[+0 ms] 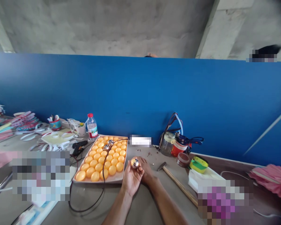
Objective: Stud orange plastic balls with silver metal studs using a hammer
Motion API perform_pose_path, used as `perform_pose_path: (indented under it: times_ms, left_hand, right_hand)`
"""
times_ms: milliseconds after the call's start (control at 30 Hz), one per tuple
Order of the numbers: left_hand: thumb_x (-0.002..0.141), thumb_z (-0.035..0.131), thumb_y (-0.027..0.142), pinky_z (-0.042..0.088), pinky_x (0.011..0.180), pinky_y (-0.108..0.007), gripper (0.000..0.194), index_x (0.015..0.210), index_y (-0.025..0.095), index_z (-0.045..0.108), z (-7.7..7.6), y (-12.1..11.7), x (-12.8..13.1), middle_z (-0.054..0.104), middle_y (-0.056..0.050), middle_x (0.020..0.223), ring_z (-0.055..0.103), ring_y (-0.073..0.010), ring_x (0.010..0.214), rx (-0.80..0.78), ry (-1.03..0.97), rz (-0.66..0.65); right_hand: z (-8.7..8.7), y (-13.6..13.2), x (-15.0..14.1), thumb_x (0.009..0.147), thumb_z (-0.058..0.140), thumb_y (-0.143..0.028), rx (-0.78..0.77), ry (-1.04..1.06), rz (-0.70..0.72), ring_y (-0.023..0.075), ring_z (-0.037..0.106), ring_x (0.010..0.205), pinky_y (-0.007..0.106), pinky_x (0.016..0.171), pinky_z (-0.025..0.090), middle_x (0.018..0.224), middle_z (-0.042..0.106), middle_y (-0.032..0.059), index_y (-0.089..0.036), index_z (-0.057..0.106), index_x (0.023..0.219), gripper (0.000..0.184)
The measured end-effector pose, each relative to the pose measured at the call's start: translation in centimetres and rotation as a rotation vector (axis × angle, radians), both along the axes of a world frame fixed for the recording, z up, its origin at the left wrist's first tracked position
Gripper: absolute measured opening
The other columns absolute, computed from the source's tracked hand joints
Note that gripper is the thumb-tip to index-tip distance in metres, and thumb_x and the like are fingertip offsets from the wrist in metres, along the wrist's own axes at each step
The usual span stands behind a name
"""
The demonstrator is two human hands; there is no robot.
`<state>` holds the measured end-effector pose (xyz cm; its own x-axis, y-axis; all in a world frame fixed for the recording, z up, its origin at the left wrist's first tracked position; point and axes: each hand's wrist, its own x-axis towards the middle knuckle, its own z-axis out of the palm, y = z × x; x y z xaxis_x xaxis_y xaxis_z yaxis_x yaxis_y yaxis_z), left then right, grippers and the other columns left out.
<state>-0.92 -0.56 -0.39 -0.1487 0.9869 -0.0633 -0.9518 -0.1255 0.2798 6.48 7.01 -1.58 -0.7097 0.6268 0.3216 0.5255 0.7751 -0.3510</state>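
Observation:
My left hand (130,176) is cupped palm up over the table and holds a small yellow ball with a shiny silver piece (135,163) on it at its fingertips. My right hand (147,172) lies right behind it, fingers curled against the same ball. Just left of the hands stands a pale tray (118,178) filled with several yellow balls (100,162); two silvery ones (108,144) sit near its far end. A black cable (103,175) runs across the tray.
A hammer (175,181) with a wooden handle lies to the right. A water bottle (92,126), a glue gun (79,147), a jar (168,143) and a red tin (178,148) stand along the blue partition (154,93). Pink material (271,178) lies at far right.

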Motion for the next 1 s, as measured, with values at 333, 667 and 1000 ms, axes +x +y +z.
perform_pose_path:
  times_ms: [333, 667, 1000]
  left_hand:
    - [0.084, 0.05, 0.031, 0.048, 0.065, -0.026, 0.021, 0.092, 0.015, 0.062, 0.1, 0.0, -0.1, 0.06, -0.007, 0.074, 0.056, -0.0127, 0.063, 0.034, -0.011, 0.017]
    - [0.083, 0.052, 0.031, 0.048, 0.066, -0.027, 0.02, 0.092, 0.015, 0.061, 0.2, 0.0, 0.0, 0.06, -0.006, 0.072, 0.055, -0.0119, 0.061, 0.009, -0.015, 0.018]
    - [0.082, 0.053, 0.031, 0.049, 0.064, -0.026, 0.02, 0.093, 0.015, 0.06, 0.5, -0.1, 0.1, 0.06, -0.006, 0.072, 0.056, -0.0118, 0.061, 0.008, 0.019, 0.015]
  right_hand:
    - [-1.0, 0.1, -0.4, 0.084, 0.048, -0.026, 0.024, -0.012, -0.108, 0.0184, 0.05, 0.087, 0.028, 0.078, 0.036, 0.09, 0.059, 0.0047, -0.02, 0.058, 0.085, 0.012]
    - [-1.3, -1.0, 1.5, 0.083, 0.047, -0.025, 0.145, -0.006, -0.159, 0.0185, 0.049, 0.079, 0.028, 0.069, 0.033, 0.082, 0.058, 0.0049, -0.02, 0.058, 0.079, 0.012]
    - [-0.4, 0.4, 3.0, 0.081, 0.046, -0.02, 0.143, 0.07, -0.339, 0.0243, 0.047, 0.103, 0.036, 0.088, 0.035, 0.112, 0.053, 0.0149, -0.013, 0.055, 0.105, 0.027]
